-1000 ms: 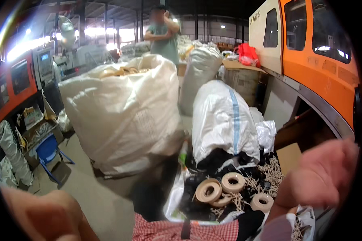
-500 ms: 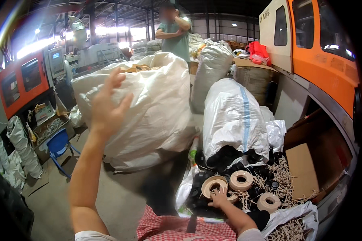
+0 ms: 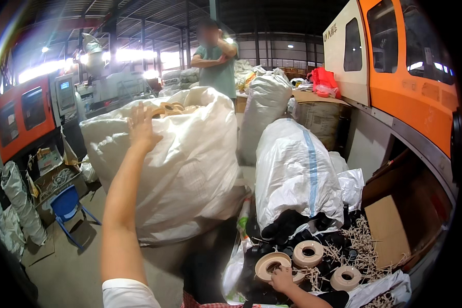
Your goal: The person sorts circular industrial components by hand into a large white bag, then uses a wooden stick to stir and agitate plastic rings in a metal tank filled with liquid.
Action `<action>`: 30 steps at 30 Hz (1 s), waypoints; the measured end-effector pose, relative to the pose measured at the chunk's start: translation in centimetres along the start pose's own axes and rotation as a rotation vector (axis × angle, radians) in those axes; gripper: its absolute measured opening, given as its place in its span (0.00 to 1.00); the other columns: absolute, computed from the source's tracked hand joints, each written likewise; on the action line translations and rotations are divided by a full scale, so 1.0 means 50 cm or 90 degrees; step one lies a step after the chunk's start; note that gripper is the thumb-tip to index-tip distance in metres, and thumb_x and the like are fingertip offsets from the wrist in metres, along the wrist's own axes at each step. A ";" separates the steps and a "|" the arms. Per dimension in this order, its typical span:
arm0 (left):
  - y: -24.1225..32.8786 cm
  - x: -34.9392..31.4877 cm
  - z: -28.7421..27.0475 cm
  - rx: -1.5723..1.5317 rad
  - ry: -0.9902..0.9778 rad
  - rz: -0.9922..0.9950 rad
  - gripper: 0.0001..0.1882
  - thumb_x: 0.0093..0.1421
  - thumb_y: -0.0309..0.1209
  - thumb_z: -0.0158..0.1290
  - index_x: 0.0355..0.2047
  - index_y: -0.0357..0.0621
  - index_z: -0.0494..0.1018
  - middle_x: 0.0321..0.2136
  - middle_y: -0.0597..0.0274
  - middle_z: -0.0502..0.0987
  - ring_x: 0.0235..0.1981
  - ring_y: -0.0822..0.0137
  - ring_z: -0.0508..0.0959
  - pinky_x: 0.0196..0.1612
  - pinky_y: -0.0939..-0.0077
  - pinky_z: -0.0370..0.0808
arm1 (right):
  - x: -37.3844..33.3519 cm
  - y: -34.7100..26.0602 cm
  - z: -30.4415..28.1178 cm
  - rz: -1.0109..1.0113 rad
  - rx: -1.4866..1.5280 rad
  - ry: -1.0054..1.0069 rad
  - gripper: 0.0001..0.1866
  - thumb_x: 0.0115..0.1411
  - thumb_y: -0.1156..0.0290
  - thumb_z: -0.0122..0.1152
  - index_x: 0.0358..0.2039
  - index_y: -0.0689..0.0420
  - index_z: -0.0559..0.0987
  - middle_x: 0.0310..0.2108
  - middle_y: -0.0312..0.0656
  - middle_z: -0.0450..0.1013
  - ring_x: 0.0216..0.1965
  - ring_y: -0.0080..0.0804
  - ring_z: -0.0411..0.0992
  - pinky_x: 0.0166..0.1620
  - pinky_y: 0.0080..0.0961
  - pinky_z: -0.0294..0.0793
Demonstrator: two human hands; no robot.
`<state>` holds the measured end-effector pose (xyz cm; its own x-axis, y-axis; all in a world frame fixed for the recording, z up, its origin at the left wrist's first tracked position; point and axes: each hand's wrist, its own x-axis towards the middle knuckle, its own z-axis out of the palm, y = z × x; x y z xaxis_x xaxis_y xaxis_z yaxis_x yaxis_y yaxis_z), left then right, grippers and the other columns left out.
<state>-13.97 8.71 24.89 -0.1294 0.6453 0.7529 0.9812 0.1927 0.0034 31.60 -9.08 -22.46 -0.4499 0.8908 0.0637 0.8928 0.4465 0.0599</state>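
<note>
My left hand (image 3: 142, 131) is raised at the rim of a large white woven sack (image 3: 190, 169), fingers spread, holding nothing. Beige ring-shaped plastic parts fill the sack's top (image 3: 172, 109). Down at the right, my right hand (image 3: 282, 280) has its fingers curled over the edge of a beige plastic ring (image 3: 263, 264), at its centre hole. Part of another ring shows beside that hand, partly covered. Two more beige rings, one behind (image 3: 298, 256) and one to the right (image 3: 338, 283), lie on black plastic parts (image 3: 272, 226).
A white sack with a blue stripe (image 3: 287, 164) spills black parts. Small beige sticks (image 3: 364, 241) lie scattered beside a cardboard flap (image 3: 387, 231). An orange machine (image 3: 385, 92) stands right, a blue chair (image 3: 66, 205) left. A person (image 3: 215, 66) stands behind the large sack.
My left hand has moved farther forward to the sack's rim. My right hand stays at the same ring, its fingers now more curled. The view has shifted slightly.
</note>
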 end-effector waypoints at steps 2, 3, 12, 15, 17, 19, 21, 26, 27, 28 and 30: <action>-0.016 -0.005 0.030 0.015 0.010 -0.006 0.54 0.41 0.39 0.64 0.64 0.49 0.42 0.64 0.55 0.43 0.64 0.54 0.45 0.63 0.56 0.46 | 0.002 -0.009 -0.008 0.022 0.033 0.002 0.16 0.45 0.52 0.62 0.31 0.48 0.81 0.42 0.36 0.71 0.53 0.44 0.59 0.51 0.48 0.52; -0.009 -0.014 0.029 0.025 0.019 -0.020 0.53 0.43 0.40 0.63 0.64 0.49 0.42 0.62 0.54 0.50 0.63 0.55 0.51 0.62 0.58 0.49 | -0.001 -0.008 -0.010 0.042 0.058 0.000 0.16 0.45 0.52 0.61 0.31 0.48 0.81 0.42 0.37 0.71 0.53 0.44 0.59 0.51 0.49 0.52; -0.017 -0.241 0.081 0.043 -0.237 0.154 0.34 0.47 0.36 0.58 0.54 0.41 0.62 0.48 0.45 0.68 0.50 0.53 0.68 0.58 0.60 0.55 | 0.044 -0.026 -0.004 0.207 0.289 0.218 0.21 0.50 0.62 0.59 0.42 0.59 0.71 0.42 0.48 0.68 0.46 0.50 0.63 0.51 0.44 0.58; 0.076 -0.294 0.008 -0.030 0.198 0.263 0.30 0.50 0.26 0.55 0.55 0.38 0.61 0.51 0.49 0.68 0.52 0.53 0.67 0.57 0.60 0.58 | 0.082 -0.009 -0.048 0.363 0.433 0.284 0.17 0.53 0.66 0.55 0.39 0.65 0.71 0.38 0.55 0.68 0.40 0.54 0.65 0.44 0.41 0.65; 0.151 -0.390 0.063 -0.468 -0.025 0.191 0.30 0.52 0.25 0.54 0.56 0.39 0.59 0.53 0.51 0.66 0.54 0.56 0.66 0.57 0.62 0.59 | 0.093 -0.026 -0.127 0.373 0.636 0.442 0.23 0.54 0.63 0.55 0.45 0.67 0.70 0.41 0.56 0.68 0.43 0.50 0.67 0.47 0.36 0.65; 0.201 -0.517 0.116 -0.929 -0.473 -0.065 0.32 0.56 0.29 0.53 0.59 0.38 0.55 0.58 0.55 0.59 0.57 0.63 0.61 0.56 0.68 0.60 | 0.123 -0.084 -0.147 0.378 0.580 0.511 0.20 0.54 0.66 0.57 0.45 0.64 0.72 0.46 0.53 0.67 0.46 0.46 0.66 0.51 0.33 0.63; 0.282 -0.663 0.203 -0.966 -0.626 -0.106 0.35 0.55 0.34 0.54 0.59 0.34 0.53 0.59 0.52 0.56 0.58 0.62 0.59 0.57 0.69 0.60 | 0.119 -0.134 -0.180 0.263 0.538 0.487 0.18 0.52 0.68 0.58 0.43 0.61 0.74 0.48 0.51 0.66 0.48 0.45 0.64 0.53 0.33 0.61; 0.391 -0.755 0.240 -1.212 -0.901 -0.373 0.24 0.53 0.30 0.55 0.49 0.34 0.64 0.41 0.57 0.73 0.41 0.66 0.74 0.43 0.73 0.72 | 0.077 -0.171 -0.170 0.146 0.598 0.402 0.14 0.54 0.62 0.57 0.37 0.57 0.76 0.50 0.45 0.66 0.53 0.45 0.61 0.57 0.39 0.56; 0.376 -0.752 0.261 -1.179 -0.854 -0.367 0.24 0.52 0.29 0.56 0.47 0.31 0.65 0.40 0.55 0.73 0.39 0.66 0.75 0.41 0.74 0.73 | 0.070 -0.166 -0.158 0.149 0.525 0.380 0.15 0.54 0.62 0.57 0.38 0.56 0.77 0.51 0.45 0.66 0.53 0.44 0.61 0.57 0.39 0.55; 0.382 -0.739 0.272 -1.154 -0.782 -0.355 0.22 0.51 0.27 0.56 0.46 0.31 0.66 0.39 0.55 0.73 0.38 0.66 0.75 0.41 0.73 0.73 | 0.054 -0.144 -0.157 0.173 0.518 0.380 0.15 0.54 0.62 0.57 0.40 0.55 0.77 0.51 0.45 0.67 0.54 0.43 0.61 0.56 0.38 0.56; 0.380 -0.706 0.290 -1.147 -0.750 -0.313 0.23 0.50 0.27 0.56 0.46 0.31 0.65 0.39 0.55 0.73 0.39 0.64 0.75 0.41 0.72 0.73 | 0.023 -0.084 -0.108 0.224 0.473 0.345 0.18 0.50 0.64 0.59 0.41 0.58 0.75 0.48 0.49 0.67 0.52 0.47 0.61 0.55 0.39 0.57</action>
<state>7.17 0.33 -11.17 0.3427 0.9318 -0.1197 -0.1848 0.1918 0.9639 27.21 -10.39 -17.23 0.0598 0.9072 0.4164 0.6827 0.2672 -0.6801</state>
